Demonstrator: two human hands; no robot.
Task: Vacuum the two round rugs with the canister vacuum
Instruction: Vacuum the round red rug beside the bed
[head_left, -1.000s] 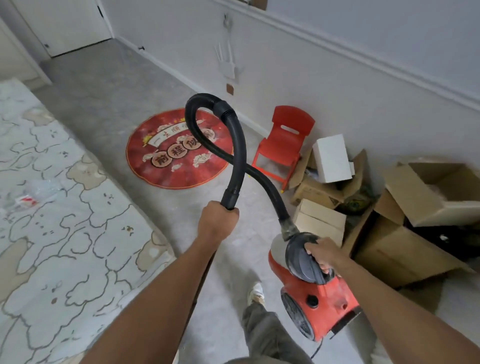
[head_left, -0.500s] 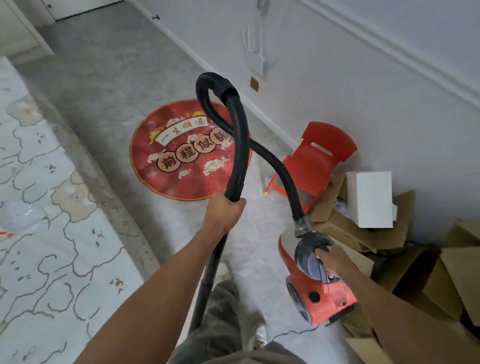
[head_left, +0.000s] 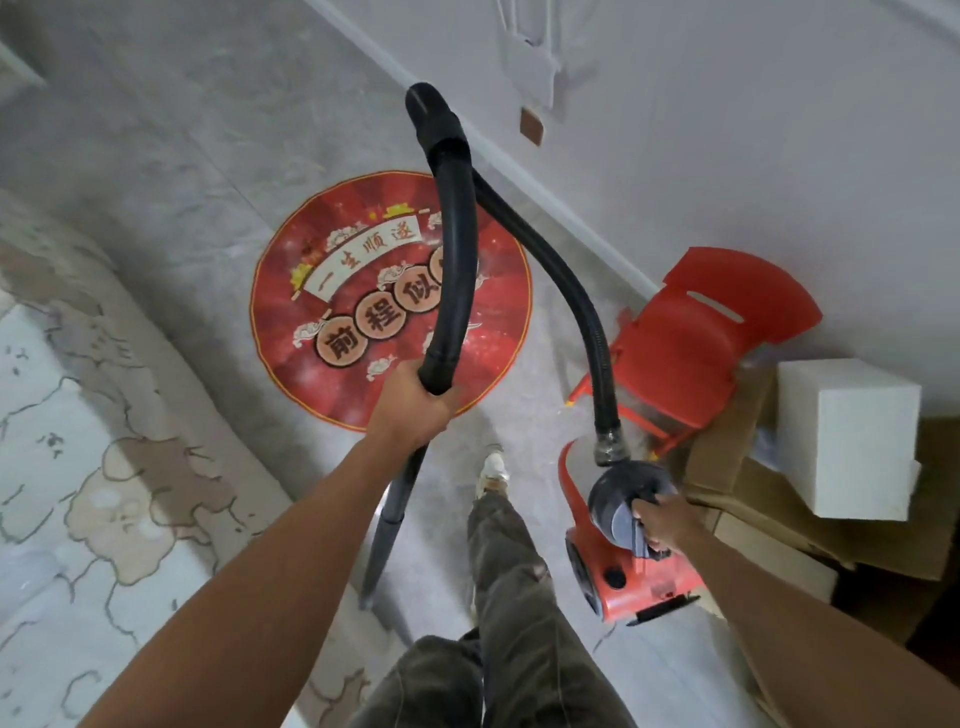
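Since 1 second ago the round rug (head_left: 332, 312) and the red chair (head_left: 691, 332) have drawn nearer and lower in my view, and most of the cardboard boxes (head_left: 727, 483) have slid off to the right. The chair stands against the wall (head_left: 727, 130), just right of the rug, with a white block (head_left: 847, 441) on the cardboard beside it. A pale patterned cover (head_left: 104, 467) fills the left side, apart from the rug across a strip of grey floor (head_left: 156, 130). My trouser leg (head_left: 514, 597) and shoe (head_left: 493, 467) are between the wand (head_left: 387, 525) and the canister vacuum (head_left: 623, 577). My left grip (head_left: 415, 402) is clamped on the top of the wand where the black hose (head_left: 550, 260) joins it; the hose arches up over the rug and down to the canister. My right grip (head_left: 662, 522) is curled round the canister's dark handle. The red canister hangs just under that grip, near the chair. I cannot tell whether it touches the floor. Only 1 rug shows, ahead of my left grip, its near edge hidden behind it.
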